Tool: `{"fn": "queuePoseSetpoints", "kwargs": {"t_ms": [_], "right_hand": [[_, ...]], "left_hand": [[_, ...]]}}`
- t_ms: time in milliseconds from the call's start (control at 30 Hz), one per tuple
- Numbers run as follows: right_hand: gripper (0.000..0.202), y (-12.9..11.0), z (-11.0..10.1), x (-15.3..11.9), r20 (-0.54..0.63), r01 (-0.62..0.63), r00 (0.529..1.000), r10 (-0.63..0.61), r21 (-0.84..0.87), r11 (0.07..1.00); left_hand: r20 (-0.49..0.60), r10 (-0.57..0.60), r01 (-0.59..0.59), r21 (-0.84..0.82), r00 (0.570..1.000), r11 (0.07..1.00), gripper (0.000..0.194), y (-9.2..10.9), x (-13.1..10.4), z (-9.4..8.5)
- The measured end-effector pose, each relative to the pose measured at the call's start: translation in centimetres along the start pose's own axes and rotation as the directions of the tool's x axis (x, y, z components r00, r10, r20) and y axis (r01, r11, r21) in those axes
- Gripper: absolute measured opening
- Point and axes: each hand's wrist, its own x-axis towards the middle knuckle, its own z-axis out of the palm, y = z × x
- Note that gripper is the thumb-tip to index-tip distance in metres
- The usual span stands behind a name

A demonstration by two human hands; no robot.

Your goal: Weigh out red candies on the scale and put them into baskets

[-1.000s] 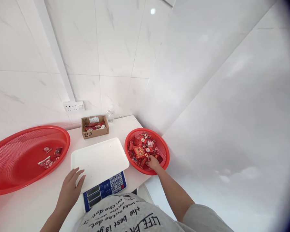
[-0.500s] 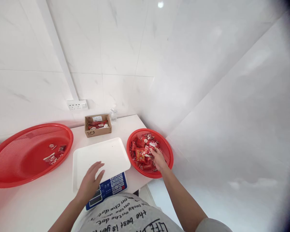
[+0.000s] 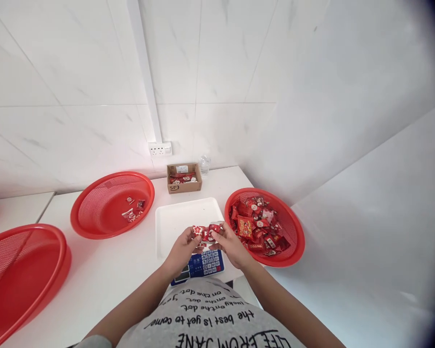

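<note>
Small red wrapped packets (image 3: 206, 233) are held between my two hands, above the near part of a white tray (image 3: 183, 212). My left hand (image 3: 183, 247) pinches their left side, and my right hand (image 3: 233, 245) grips the right side. Beneath the tray's near edge shows a scale (image 3: 205, 265) with a blue keypad. At the right, a red basket (image 3: 297, 241) holds many red wrapped packets (image 3: 245, 226). Another red basket (image 3: 110, 235), left of the tray, has several small packets (image 3: 131, 215) in it.
A third red basket (image 3: 47, 295) stands at the near left. Behind the tray are a cardboard box (image 3: 184, 187) with red packets and a clear plastic item (image 3: 205, 164). Wall sockets (image 3: 160, 149) sit above the white table (image 3: 123, 261).
My right hand has left the right basket with packets and come over the tray. My left hand has closed on them too. The view has turned left, showing the third basket.
</note>
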Motion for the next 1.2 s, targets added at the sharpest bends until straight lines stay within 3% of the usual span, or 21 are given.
{"fn": "queuePoseSetpoints", "kwargs": {"t_ms": [300, 467, 767, 1200], "right_hand": [[0.04, 1.1, 0.1, 1.6, -0.086, -0.05, 0.996, 0.038, -0.137, 0.989], [0.039, 0.8, 0.3, 2.1, -0.038, -0.085, 0.996, 0.08, -0.178, 0.98], [0.033, 0.7, 0.4, 2.5, 0.096, -0.067, 0.991, 0.09, -0.215, 0.974], [0.03, 0.6, 0.2, 1.8, 0.139, -0.028, 0.988, 0.066, -0.256, 0.966]], "left_hand": [[-0.089, -0.045, 0.043, -0.024, 0.995, 0.999, 0.039, 0.1, 0.5, -2.6], [-0.102, -0.071, 0.063, -0.084, 0.992, 0.994, 0.036, -0.1, 0.8, -2.5], [-0.114, -0.005, -0.004, -0.082, 0.994, 0.997, 0.031, -0.3, 0.9, -2.5], [-0.094, -0.136, 0.118, -0.178, 0.986, 0.977, 0.033, -0.3, 0.4, -1.8]]}}
